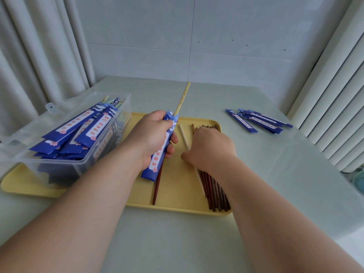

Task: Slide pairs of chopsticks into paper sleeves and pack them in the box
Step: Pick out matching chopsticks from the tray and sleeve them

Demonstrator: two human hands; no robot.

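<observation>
The right hand [210, 146] covers the middle of the brown chopsticks [214, 192] and of the pale chopstick [184, 137] beside them; its fingertips are tucked under, so whether they pinch anything cannot be told; the left hand [151, 138], gripping the held sleeve [155, 164], covers its middle; that sleeve hides the near part of a pale stick [183, 97] and the far part of a brown stick [157, 186]; the box [25, 134] is cut off at the left edge and hides the tray's [177, 205] left end; print on the loose sleeves [256, 120] at far right is too small to read; a greenish thing [358, 180] at the right edge is cut off and blurred.

One blue sleeve [161, 146] tilted, pale chopstick [183, 99] out top, dark chopstick [157, 186] out bottom. Dark chopstick pile [214, 186] right on tray [177, 205]. Clear box [23, 138] left, full of filled sleeves [82, 131]. Spare sleeves [258, 120] on counter [275, 174], probably empty.
</observation>
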